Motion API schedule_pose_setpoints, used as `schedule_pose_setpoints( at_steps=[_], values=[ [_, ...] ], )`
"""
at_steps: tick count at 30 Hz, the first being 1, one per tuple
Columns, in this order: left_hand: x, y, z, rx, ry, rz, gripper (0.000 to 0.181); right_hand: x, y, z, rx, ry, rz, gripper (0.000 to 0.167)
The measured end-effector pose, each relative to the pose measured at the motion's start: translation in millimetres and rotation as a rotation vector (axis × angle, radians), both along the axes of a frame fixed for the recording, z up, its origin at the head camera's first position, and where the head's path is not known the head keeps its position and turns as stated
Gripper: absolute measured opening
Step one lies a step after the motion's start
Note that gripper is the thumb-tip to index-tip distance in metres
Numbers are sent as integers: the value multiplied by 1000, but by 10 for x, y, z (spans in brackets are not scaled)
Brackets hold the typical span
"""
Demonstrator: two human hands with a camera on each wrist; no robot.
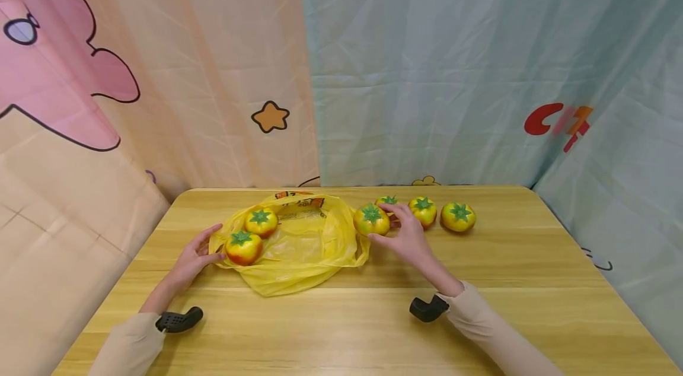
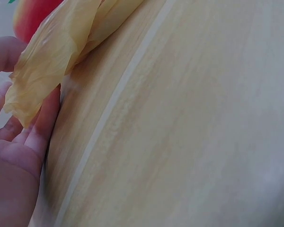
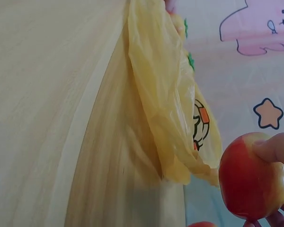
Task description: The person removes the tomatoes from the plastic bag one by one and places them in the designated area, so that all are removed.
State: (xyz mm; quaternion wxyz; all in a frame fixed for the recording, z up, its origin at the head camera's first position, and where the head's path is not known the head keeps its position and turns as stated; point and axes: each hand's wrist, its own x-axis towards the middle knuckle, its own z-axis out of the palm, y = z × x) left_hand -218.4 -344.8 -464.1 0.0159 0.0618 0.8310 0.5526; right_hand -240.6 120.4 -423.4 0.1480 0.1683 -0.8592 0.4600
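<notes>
The right hand (image 1: 411, 239) grips a red-and-yellow tomato (image 1: 369, 220) near the right edge of a yellow plastic bag (image 1: 304, 239). The left hand (image 1: 188, 260), fingers loosely extended, touches the bag's left edge beside two other tomatoes (image 1: 243, 249).

Left sleeve (image 1: 128, 343) and right sleeve (image 1: 491, 325): long, pale beige, lightly creased fabric. Left wrist unit (image 1: 184, 320): black, curved, rounded end, small dots near the cuff. Right wrist unit (image 1: 428, 308): also black, elbow-shaped, blunt end, sits at the cuff.
</notes>
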Motion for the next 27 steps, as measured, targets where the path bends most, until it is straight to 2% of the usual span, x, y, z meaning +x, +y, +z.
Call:
schedule_pose_setpoints(
  at_steps=[7,18,27],
  values=[
    [-7,3,-1,7,5,-1,75,18,144,-71,12,-24,-33,65],
    [-2,12,29,-45,-24,18,75,11,315,-216,44,-34,-51,63],
    [-14,-4,-1,-13,-12,5,75,28,377,-288,50,-60,-37,64]
  ],
)
